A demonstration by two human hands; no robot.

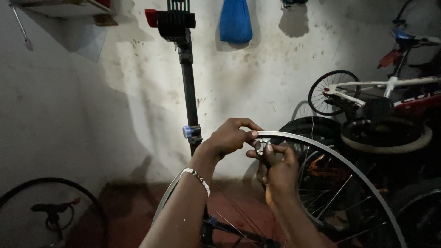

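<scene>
A bare silver bicycle wheel rim (349, 170) with thin spokes stands upright in front of me, its top edge at hand height. My left hand (232, 136), with a beaded bracelet on the wrist, pinches the top of the rim. My right hand (279, 164) sits just below the rim and holds a small round silver tool (260, 146) against it, where a spoke meets the rim. Both hands touch at the fingertips.
A black repair stand post (189, 96) rises behind the wheel. A white and red bicycle (390, 92) and several tyres lie at the right. A blue bag (235, 20) hangs on the wall. Another wheel (50, 211) rests at the lower left.
</scene>
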